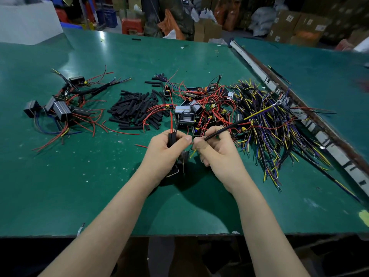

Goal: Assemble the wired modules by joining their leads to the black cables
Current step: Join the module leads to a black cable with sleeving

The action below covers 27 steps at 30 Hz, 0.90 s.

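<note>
Black cable (223, 130) pinched in right grip (217, 154); left grip (165, 150) clenches module leads (173, 124)

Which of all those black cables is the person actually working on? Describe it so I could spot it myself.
Start at the big tangle of black cables on the right of the green table. One black cable slants from it down into the right hand, near the left hand. Unlike the rest, it is lifted, and its yellow lead ends in a ring terminal.

Green table (119, 196), stacked cardboard boxes (289, 25)
</note>
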{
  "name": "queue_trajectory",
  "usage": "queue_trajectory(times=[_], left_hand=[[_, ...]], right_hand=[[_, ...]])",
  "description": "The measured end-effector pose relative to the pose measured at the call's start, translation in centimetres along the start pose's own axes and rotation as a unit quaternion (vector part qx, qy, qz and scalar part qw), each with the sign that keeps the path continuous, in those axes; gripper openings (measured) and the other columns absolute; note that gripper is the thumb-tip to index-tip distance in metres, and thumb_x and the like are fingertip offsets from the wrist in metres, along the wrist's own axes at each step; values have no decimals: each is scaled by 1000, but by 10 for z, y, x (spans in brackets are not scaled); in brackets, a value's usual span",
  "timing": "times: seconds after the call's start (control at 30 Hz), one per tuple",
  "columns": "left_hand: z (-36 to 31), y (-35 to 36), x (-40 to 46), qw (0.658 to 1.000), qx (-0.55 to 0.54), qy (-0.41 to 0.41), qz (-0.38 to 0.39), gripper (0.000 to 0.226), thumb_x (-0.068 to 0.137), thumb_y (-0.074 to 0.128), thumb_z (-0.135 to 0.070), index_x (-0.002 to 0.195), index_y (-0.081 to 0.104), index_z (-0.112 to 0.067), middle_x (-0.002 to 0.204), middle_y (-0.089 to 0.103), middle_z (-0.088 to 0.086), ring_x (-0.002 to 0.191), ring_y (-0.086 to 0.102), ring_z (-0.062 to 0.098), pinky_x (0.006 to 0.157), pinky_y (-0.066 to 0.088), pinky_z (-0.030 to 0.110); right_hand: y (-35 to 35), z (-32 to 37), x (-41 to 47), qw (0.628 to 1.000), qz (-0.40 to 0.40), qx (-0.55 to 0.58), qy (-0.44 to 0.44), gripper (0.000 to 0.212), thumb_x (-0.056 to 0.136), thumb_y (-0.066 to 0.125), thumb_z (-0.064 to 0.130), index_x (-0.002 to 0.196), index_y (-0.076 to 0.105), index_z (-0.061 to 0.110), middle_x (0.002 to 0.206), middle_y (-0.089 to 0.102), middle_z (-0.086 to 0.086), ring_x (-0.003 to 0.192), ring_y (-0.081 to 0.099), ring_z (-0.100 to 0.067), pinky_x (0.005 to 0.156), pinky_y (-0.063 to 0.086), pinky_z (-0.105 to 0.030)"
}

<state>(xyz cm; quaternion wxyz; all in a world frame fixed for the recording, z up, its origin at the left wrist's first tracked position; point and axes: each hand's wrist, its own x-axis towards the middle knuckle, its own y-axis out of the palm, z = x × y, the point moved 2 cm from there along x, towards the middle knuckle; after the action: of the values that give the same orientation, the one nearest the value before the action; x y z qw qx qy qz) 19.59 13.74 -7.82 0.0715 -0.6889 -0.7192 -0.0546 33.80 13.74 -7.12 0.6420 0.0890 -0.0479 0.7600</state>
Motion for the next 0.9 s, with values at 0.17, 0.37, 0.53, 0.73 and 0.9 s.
queue_trajectory(times=[0.17,0.37,0.53,0.73,0.9], left_hand=[[-2,3,-1,1000,19,-2,12,14,79,65,-34,66,64,-31,49,48,-12,50,45,11,53,41,27],[-7,3,-2,999,17,0,39,13,91,61,-19,80,65,-14,53,50,-10,53,43,8,52,38,15],[-21,3,-2,1000,-10,10,23,19,95,54,-22,85,69,-15,53,52,-13,51,44,1,51,36,11],[-38,13,-2,991,-62,12,119,18,83,59,-30,85,67,-14,60,62,-8,59,56,4,62,46,14],[-37,13,3,981,-81,18,178,15,83,60,-24,78,74,-21,68,68,-4,63,61,9,62,46,18]], right_hand=[[-2,-4,-1,997,-27,-62,-37,33,91,56,4,93,42,34,81,60,6,64,53,-2,64,45,-23],[-2,-1,0,984,-86,-126,-92,42,82,55,17,80,41,56,85,57,1,68,54,-11,68,47,-35],[-4,-5,1,986,-92,-111,-79,34,81,57,20,86,43,51,78,59,21,68,55,-4,66,47,-31],[-2,-7,3,986,-92,-113,-77,32,81,58,22,94,43,47,80,59,16,73,58,-11,70,51,-39],[-6,-5,6,984,-128,-94,-78,35,90,59,3,100,42,31,86,58,4,77,58,-15,75,52,-44]])
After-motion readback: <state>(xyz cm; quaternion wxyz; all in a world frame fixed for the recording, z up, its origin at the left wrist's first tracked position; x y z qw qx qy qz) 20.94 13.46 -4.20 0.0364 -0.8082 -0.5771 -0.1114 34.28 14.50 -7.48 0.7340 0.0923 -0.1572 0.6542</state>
